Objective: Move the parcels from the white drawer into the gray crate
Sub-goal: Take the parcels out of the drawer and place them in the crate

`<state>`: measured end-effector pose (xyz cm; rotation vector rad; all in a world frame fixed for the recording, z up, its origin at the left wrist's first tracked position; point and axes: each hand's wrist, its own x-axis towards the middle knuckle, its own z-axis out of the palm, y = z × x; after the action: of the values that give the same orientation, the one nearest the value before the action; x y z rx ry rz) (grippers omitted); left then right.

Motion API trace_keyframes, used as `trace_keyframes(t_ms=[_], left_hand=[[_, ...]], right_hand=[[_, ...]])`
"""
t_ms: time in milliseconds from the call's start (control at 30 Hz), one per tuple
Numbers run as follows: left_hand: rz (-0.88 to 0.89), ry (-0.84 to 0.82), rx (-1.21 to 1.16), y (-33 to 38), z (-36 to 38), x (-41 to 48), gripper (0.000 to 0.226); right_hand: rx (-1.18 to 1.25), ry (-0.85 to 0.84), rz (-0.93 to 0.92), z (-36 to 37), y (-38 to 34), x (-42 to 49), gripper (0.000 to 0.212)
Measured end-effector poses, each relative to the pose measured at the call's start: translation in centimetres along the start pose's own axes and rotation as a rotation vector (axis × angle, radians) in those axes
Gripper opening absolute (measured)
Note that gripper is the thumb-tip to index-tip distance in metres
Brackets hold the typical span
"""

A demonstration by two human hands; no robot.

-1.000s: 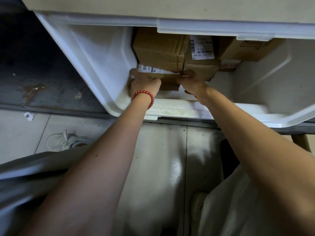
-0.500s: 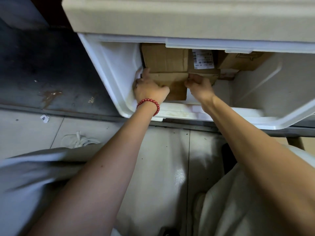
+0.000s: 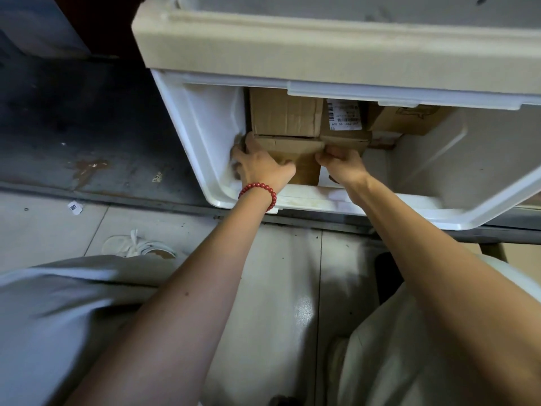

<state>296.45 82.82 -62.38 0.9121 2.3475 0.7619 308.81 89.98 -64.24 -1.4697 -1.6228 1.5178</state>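
The white drawer (image 3: 202,159) is pulled out under a beige cabinet top. Inside lie brown cardboard parcels: a flat one at the front (image 3: 292,148), a bigger box (image 3: 284,115) behind it, a box with a white barcode label (image 3: 344,115), and another parcel (image 3: 409,120) at the right. My left hand (image 3: 260,168), with a red bead bracelet at the wrist, grips the front parcel's left end. My right hand (image 3: 341,164) grips its right end. The gray crate is out of view.
The beige cabinet top (image 3: 322,51) overhangs the drawer. A dark stained metal floor plate (image 3: 87,136) lies left of it. A white shoe (image 3: 137,247) and a scrap of label (image 3: 75,207) sit on the pale tiled floor. Light trousers fill the lower corners.
Both hands have shifted on the front parcel, the left one moving round its left end. The camera has drawn back and down, showing more of the cabinet top.
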Motion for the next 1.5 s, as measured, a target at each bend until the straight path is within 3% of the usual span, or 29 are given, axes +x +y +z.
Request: trace_keyframes(t_ms=[133,267,500,600,767,1167,1367,1500], left_hand=[[-0.071,-0.008,-0.138,0.3,0.2,0.1,0.101],[-0.098,0.004,-0.132,1.4,-0.4,-0.8,0.097],[-0.062,0.008,-0.349,2.9,-2.3,-4.0,0.090],[-0.067,0.024,-0.531,2.7,-2.7,-7.2,0.067],[-0.074,0.060,-0.665,1.4,-1.4,-13.6,0.038],[-0.250,0.151,-0.752,-6.8,-0.7,-23.5,0.032],[-0.106,0.089,-0.722,-6.9,-0.9,-24.0,0.038],[0.037,0.064,-0.677,-7.0,-1.2,-23.4,0.045]], right_hand=[[-0.179,-0.086,0.005,0.0,0.7,0.3,0.047],[-0.112,-0.125,-0.018,-0.7,0.2,-0.1,0.049],[0.057,-0.041,-0.029,-2.0,-1.4,-3.9,0.049],[0.134,0.052,-0.047,-2.6,-1.8,-6.7,0.052],[0.220,0.227,-0.053,-3.7,0.3,-12.0,0.031],[-0.031,0.203,-0.109,-2.9,2.9,-23.0,0.036],[0.009,0.274,-0.026,-2.9,2.7,-22.6,0.039],[-0.008,0.228,-0.023,-2.9,2.9,-22.1,0.042]])
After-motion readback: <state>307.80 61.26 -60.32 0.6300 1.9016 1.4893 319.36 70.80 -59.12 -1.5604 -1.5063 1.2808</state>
